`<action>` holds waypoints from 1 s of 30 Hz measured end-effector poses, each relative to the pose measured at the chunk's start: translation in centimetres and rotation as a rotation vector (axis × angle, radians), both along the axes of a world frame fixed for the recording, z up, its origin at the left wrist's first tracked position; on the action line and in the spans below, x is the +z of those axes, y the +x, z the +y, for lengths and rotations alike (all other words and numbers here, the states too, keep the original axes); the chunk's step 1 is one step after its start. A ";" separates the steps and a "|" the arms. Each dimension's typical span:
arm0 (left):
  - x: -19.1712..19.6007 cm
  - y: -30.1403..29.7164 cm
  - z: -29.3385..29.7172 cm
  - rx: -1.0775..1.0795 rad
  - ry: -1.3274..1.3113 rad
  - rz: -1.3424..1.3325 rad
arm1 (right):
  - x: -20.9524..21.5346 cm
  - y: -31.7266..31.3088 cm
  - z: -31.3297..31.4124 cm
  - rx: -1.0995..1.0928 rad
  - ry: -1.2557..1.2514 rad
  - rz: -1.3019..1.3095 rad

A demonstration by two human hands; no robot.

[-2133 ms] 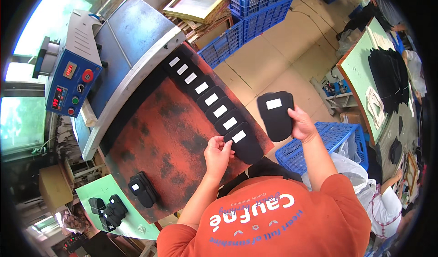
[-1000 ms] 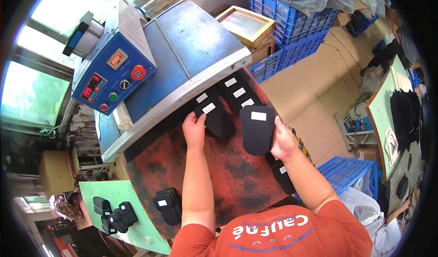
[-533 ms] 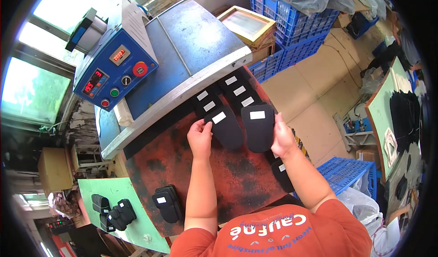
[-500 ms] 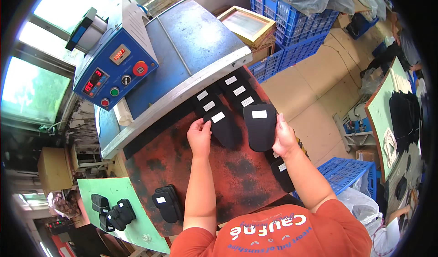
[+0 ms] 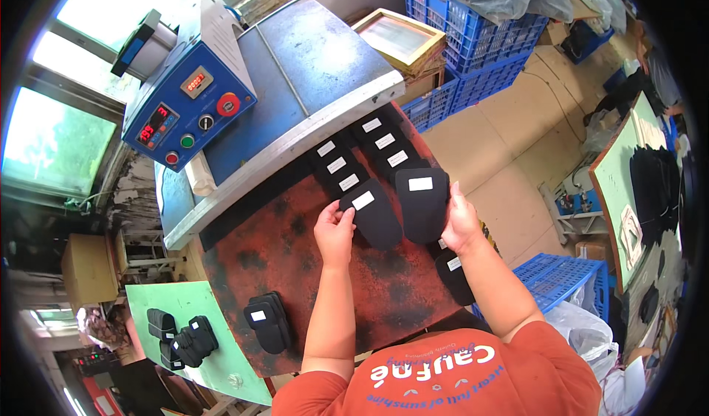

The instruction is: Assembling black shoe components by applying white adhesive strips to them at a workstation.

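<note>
In my right hand (image 5: 461,222) is a thick black pad (image 5: 425,215), or a small stack of them, with a rounded near end and a white label; the fingers are partly hidden beneath it. My left hand (image 5: 337,231) pinches the left edge of another black labelled pad (image 5: 378,224), tilted beside the first. Beyond them, two rows of similar black pads, a left row (image 5: 336,166) and a right row (image 5: 385,143), lie on the worn red board (image 5: 295,268), running toward the blue press. More black pads (image 5: 454,274) lie under my right forearm.
The blue heat press (image 5: 295,54) with its control box (image 5: 188,98) stands at the far left. A pile of black pads (image 5: 267,324) sits on the board's near left, and others (image 5: 185,342) on a green table (image 5: 244,379). Blue crates (image 5: 480,54) stand far right.
My left hand has shifted right and slightly nearer with its pad, uncovering another labelled pad in the left row. My right hand and its pad have barely moved.
</note>
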State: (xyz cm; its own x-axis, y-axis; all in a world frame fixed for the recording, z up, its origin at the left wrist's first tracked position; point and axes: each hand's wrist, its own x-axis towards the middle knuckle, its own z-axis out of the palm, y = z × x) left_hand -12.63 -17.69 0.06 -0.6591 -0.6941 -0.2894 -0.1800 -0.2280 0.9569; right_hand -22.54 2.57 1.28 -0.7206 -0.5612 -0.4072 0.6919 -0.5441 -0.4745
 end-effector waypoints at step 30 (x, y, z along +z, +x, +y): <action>0.2 4.7 5.1 -0.163 -0.033 -0.160 | 0.8 6.4 -0.1 0.268 0.667 0.470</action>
